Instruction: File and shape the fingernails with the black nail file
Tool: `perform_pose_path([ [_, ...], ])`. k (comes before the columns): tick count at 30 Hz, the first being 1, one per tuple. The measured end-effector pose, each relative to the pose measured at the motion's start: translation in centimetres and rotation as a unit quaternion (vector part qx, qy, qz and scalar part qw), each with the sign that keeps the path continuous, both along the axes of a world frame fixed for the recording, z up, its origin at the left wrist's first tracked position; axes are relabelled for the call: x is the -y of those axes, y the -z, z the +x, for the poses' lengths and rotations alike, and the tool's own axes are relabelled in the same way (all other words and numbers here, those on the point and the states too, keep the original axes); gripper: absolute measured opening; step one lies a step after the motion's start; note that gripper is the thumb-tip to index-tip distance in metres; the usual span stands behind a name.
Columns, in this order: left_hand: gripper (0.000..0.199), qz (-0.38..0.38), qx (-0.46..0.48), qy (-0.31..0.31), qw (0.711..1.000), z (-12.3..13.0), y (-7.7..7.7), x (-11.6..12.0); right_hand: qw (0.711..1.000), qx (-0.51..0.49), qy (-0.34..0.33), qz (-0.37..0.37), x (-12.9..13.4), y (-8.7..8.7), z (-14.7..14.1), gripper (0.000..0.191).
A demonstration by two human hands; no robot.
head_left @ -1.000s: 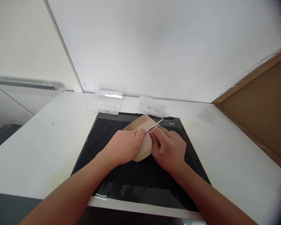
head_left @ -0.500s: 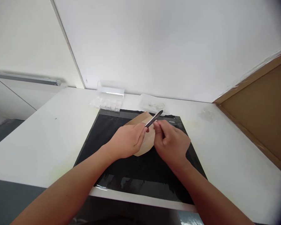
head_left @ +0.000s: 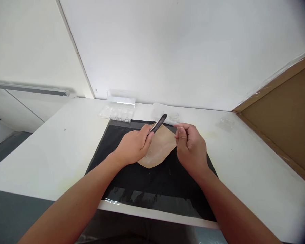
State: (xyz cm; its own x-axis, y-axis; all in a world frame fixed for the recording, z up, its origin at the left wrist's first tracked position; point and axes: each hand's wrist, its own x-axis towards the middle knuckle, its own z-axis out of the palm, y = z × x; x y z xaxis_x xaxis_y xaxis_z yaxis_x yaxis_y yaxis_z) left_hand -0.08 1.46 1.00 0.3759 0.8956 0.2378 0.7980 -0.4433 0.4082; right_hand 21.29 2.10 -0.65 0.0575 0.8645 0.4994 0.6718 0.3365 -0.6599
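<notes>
My left hand (head_left: 134, 144) is closed around a nail file (head_left: 159, 123), dark and slim with a pale edge, its rounded end pointing up and away to the right. My right hand (head_left: 190, 145) is closed in a pinch to the right of it. A tiny pale bit shows at its fingertips, too small to name. The two hands are apart. Below and between them, a tan sheet of paper (head_left: 160, 145) lies on a black mat (head_left: 142, 183); a few small light marks show on the paper near my left hand.
A clear lidded box with compartments (head_left: 118, 112) stands open behind the mat. Right of it is a translucent tray (head_left: 165, 110) with small contents. A clear plastic piece (head_left: 225, 123) lies on the white table (head_left: 246, 162). A brown wood-framed panel (head_left: 282, 112) rises at the right.
My hands have moved apart: the left, with the nail file, went left, and the right went right. More of the tan paper shows between them. The view has shifted slightly.
</notes>
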Motion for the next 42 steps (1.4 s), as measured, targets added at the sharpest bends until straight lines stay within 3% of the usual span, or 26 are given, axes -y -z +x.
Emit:
perform_pose_path([
  [4, 0.025, 0.013, -0.002, -0.004, 1.0, -0.1, 0.3, -0.3, 0.999, 0.012, 0.031, -0.004, -1.7, -0.4, 2.3, 0.026],
  [8, 0.024, 0.024, -0.002, -0.005, 1.0, -0.2, 0.5, -0.4, 0.992, 0.05, 0.111, -0.034, -4.1, -0.2, 6.4, 0.02],
  [12, 0.025, 0.025, 0.006, 0.001, 1.0, -0.2, 0.4, -0.2, 0.987, 0.026, 0.128, -0.096, -6.3, 1.7, 10.6, 0.023],
  [16, 0.029, 0.036, 0.022, 0.012, 0.999, -0.2, 0.5, 0.0, 0.98, -0.059, 0.111, -0.153, -8.3, 3.9, 12.8, 0.037],
  [20, 0.029, 0.039, 0.02, 0.013, 0.999, -0.2, 0.8, -0.1, 0.98, -0.064, 0.087, -0.167, -10.6, 4.7, 13.4, 0.045],
  [27, 0.029, 0.023, 0.009, 0.014, 1.0, -0.2, 0.7, 0.0, 0.972, -0.005, -0.031, -0.234, -13.1, 3.7, 13.7, 0.043],
  [36, 0.028, 0.01, 0.006, 0.003, 1.0, -0.1, 0.2, 0.1, 0.962, 0.037, 0.016, -0.271, -14.5, 4.3, 13.5, 0.048],
  [42, 0.03, 0.013, -0.003, 0.012, 1.0, -0.1, 0.4, 0.2, 0.969, 0.027, 0.01, -0.244, -12.8, 4.4, 13.2, 0.048],
])
